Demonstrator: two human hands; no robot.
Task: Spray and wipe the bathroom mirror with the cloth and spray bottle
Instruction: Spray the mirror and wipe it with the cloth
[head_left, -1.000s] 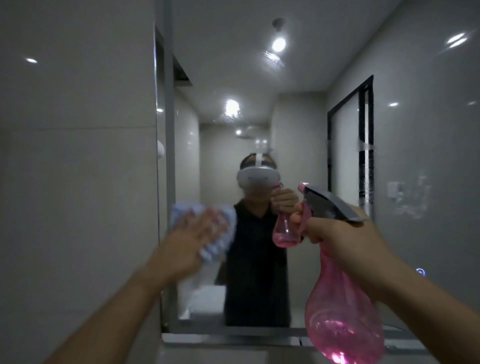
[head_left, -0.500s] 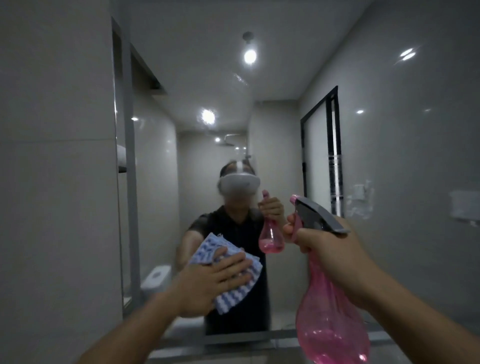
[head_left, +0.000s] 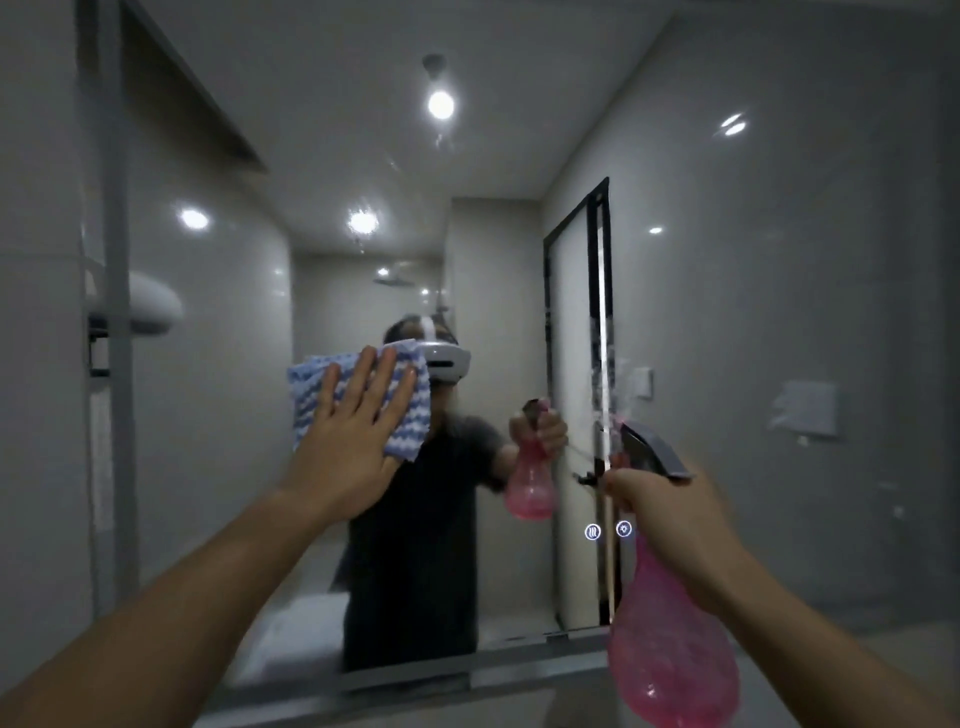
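Presently, the left hand, fingers spread flat, presses the blue-and-white striped cloth against the large wall mirror. Recommend overlapping strokes under even pressure. The right hand, fingers wrapped closed, grips the translucent pink spray bottle.

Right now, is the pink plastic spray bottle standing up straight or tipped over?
Upright. The pink plastic spray bottle hangs with its round belly down and grey trigger head on top, gripped in the right hand.
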